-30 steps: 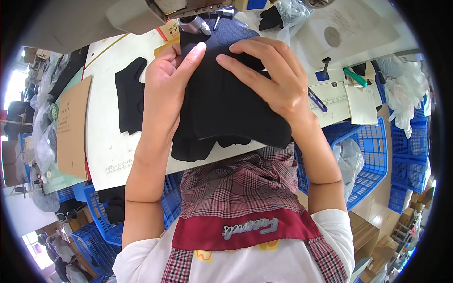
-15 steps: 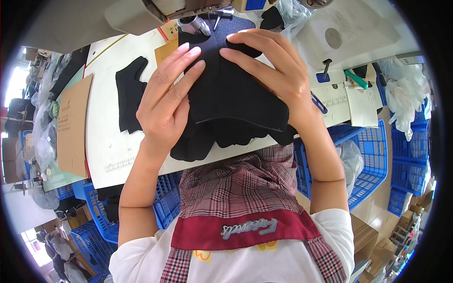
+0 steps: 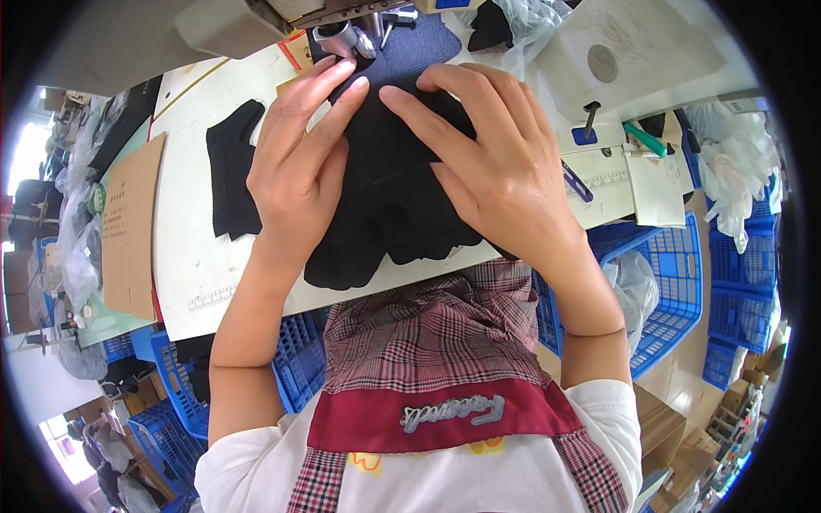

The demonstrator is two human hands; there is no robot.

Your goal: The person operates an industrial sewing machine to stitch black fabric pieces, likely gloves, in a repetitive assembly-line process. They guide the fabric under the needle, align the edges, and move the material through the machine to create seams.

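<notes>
Black cloth (image 3: 376, 205) lies on the middle of the white table (image 3: 184, 256), its far end beneath the sewing machine (image 3: 231, 30). The left hand (image 3: 299, 162) and right hand (image 3: 505, 162) rest on its left and right sides, fingers spread, neither clenched.

Left hand (image 3: 299, 162), right hand (image 3: 500, 158) on black cloth (image 3: 385, 192) — sewing machine (image 3: 235, 32) at far end.
</notes>
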